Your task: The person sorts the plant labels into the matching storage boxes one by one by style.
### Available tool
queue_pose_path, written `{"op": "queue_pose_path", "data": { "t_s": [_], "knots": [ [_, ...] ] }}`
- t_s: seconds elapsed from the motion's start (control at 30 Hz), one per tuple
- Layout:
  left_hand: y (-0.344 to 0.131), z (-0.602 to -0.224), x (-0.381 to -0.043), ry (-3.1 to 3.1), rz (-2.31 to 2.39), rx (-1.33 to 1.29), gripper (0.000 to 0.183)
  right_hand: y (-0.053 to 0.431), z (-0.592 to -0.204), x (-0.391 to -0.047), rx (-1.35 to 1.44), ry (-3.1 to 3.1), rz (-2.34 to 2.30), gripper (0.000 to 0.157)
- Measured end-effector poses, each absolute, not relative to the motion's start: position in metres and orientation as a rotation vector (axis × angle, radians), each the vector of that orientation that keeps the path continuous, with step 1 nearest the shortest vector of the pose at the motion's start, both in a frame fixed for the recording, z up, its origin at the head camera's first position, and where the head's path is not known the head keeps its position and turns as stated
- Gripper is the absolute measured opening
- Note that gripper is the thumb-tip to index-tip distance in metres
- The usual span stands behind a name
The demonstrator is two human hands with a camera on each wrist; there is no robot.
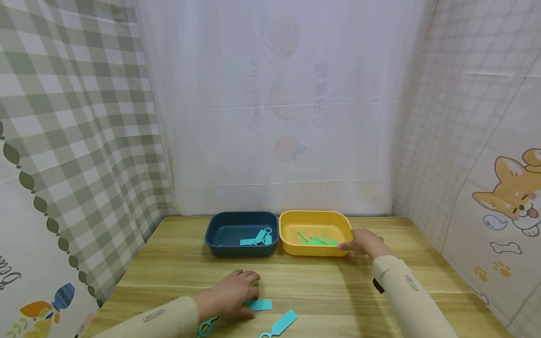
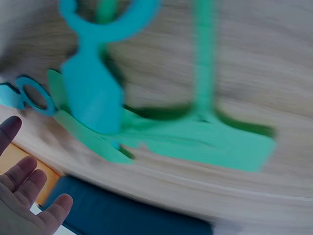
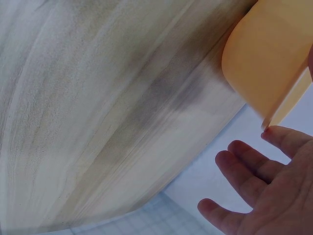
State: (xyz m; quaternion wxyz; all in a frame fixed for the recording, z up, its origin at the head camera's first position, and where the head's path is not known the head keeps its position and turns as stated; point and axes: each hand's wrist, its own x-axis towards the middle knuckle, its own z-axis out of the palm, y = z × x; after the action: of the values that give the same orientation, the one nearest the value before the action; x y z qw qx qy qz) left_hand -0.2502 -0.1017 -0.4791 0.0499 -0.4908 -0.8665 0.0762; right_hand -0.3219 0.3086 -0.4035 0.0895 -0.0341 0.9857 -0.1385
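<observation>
My left hand (image 1: 234, 295) is low over the table with its fingers spread. Beside it are a turquoise tag (image 1: 263, 305), a second one (image 1: 285, 322) with a ring end, and a turquoise ringed piece near the wrist. The left wrist view shows a ringed turquoise tag (image 2: 93, 93) lying across flat green T-shaped tags (image 2: 215, 142). On the other side, my right hand (image 1: 364, 243) is at the right end of the yellow bin (image 1: 314, 251). A fingertip touches the bin's rim in the right wrist view; the other fingers extend loosely, and nothing is gripped.
A dark blue bin (image 1: 241, 250) stands left of the yellow one and holds several turquoise tags (image 1: 258, 238). Green pieces (image 1: 318, 241) lie inside the yellow bin. Curtains (image 1: 279, 141) surround the wooden table (image 1: 304, 277) at the back and both sides.
</observation>
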Motion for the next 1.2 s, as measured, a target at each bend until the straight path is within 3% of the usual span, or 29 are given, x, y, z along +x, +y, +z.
{"op": "queue_pose_path", "data": {
  "t_s": [0.43,0.9,1.2],
  "knots": [
    [-0.143,-0.473,-0.249,-2.717,0.157,-1.456,0.042,0.309,-0.401,-0.324,-0.089,2.928,-0.405,0.067],
    [-0.142,-0.469,-0.249,-2.581,0.192,-1.571,0.026,0.311,-0.403,-0.324,-0.098,2.926,-0.397,0.069],
    [-0.135,-0.47,-0.248,-2.598,0.175,-1.55,0.022,0.31,-0.404,-0.324,-0.099,2.918,-0.422,0.057]
  ]
}}
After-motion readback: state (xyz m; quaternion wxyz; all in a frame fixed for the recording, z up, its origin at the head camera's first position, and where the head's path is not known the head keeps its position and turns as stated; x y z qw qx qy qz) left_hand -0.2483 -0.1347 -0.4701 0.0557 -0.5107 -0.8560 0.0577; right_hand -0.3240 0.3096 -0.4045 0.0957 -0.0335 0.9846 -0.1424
